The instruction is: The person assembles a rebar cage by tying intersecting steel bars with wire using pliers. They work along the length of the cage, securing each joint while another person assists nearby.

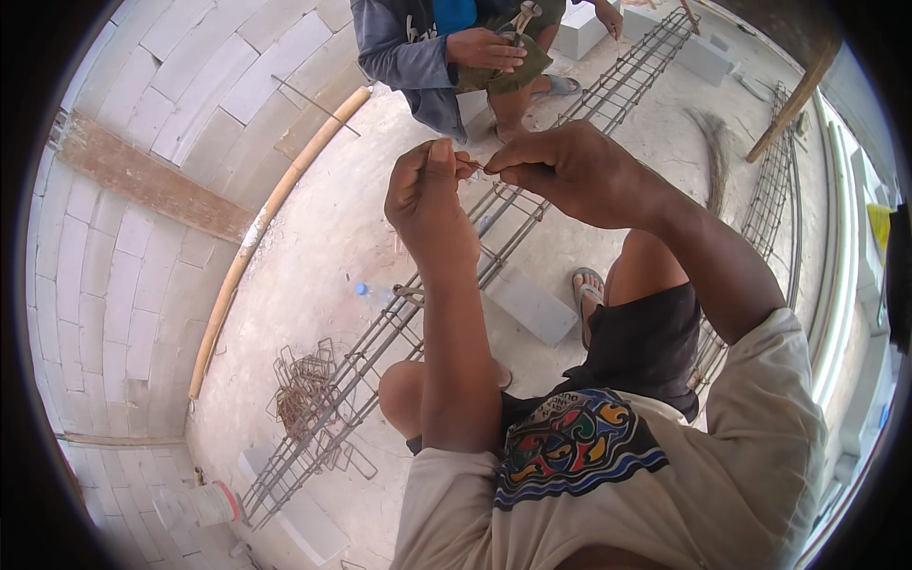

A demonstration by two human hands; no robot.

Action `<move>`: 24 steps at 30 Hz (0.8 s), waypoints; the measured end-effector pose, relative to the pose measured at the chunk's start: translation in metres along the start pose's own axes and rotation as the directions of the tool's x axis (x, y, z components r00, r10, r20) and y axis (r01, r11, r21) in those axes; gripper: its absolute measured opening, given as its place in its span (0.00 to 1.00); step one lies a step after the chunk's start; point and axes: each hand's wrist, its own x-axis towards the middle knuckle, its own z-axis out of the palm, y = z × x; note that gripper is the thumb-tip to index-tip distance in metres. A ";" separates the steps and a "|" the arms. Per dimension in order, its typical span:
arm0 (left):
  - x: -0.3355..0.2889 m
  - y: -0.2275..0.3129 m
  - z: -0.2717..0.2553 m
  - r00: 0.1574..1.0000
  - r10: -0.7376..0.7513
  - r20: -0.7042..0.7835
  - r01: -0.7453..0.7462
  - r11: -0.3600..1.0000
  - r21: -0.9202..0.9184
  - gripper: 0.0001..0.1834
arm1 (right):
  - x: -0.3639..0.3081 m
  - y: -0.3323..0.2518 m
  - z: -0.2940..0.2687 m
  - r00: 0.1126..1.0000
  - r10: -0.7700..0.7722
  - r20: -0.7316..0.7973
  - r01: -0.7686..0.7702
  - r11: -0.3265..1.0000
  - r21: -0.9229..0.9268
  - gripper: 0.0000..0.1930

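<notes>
In front of me, my left hand [427, 195] and my right hand [584, 176] are raised with their fingertips nearly meeting. Each is closed in a pinch on a thin wire [478, 166], of which only a short piece shows between the fingers. Below them runs a long rebar cage [627, 78], slanting from lower left to upper right. My left forearm covers part of it. A pale block [532, 302] lies beneath the cage, near my sandalled foot.
Across the cage crouches a person [404, 62] holding pincers [522, 19]. Bent stirrups [309, 380] and a blue-capped bottle [362, 289] lie left. A bamboo pole [275, 204] lines the block wall. Rightward are a wire bundle [712, 157], a second cage [768, 195] and a wooden post [790, 107].
</notes>
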 end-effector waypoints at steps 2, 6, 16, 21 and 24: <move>0.006 -0.022 -0.010 0.997 -0.054 -0.050 0.054 0.999 0.003 0.07 | 0.007 0.024 0.011 1.000 -0.011 -0.013 0.010 1.000 -0.013 0.09; 0.012 -0.090 -0.043 0.913 -0.407 -0.026 0.408 0.913 0.004 0.10 | 0.018 0.094 0.035 0.981 0.169 0.094 -0.180 0.977 0.114 0.11; 0.048 -0.215 -0.139 0.786 -0.616 -0.061 0.431 0.473 0.769 0.18 | -0.007 0.367 0.139 0.838 0.519 0.169 -0.433 0.821 -0.373 0.12; 0.099 -0.282 -0.116 0.710 -0.700 0.078 0.186 0.292 0.938 0.16 | -0.001 0.388 0.178 0.822 0.557 0.122 -0.487 0.797 -0.357 0.11; 0.109 -0.323 -0.101 0.690 -0.689 0.221 -0.101 0.211 0.972 0.15 | 0.013 0.375 0.182 0.750 0.653 0.103 -0.595 0.735 -0.326 0.12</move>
